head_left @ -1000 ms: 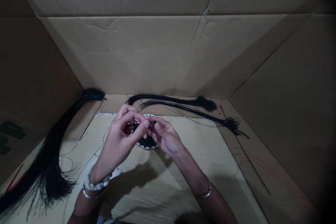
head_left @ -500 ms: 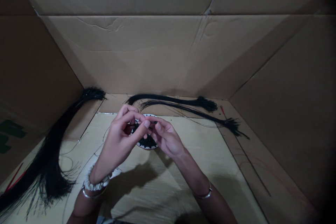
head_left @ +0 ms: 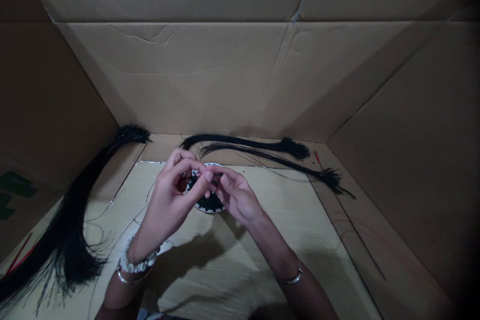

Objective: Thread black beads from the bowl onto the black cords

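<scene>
Both hands meet above a white-rimmed dish (head_left: 193, 205) of small black pieces, partly covering it. My left hand (head_left: 178, 185) is closed, thumb against fingertips, on a thin black cord whose ends I cannot follow. Facing it, my right hand (head_left: 236, 192) pinches a small dark piece (head_left: 217, 175) between thumb and forefinger. The fingertips of the two hands touch or nearly touch. Whether cord and piece are joined is too small to tell.
A thick bundle of black cords (head_left: 75, 210) lies along the left. Two thinner bundles, one farther back (head_left: 240, 139) and one nearer (head_left: 270, 157), lie by the rear cardboard wall (head_left: 187, 80). A thin dark rod (head_left: 360, 232) lies right. Cardboard walls enclose the table (head_left: 232, 270).
Both hands stay almost in place over the dish, still pinched together. Only a very slight shift of the fingers and of the view shows.
</scene>
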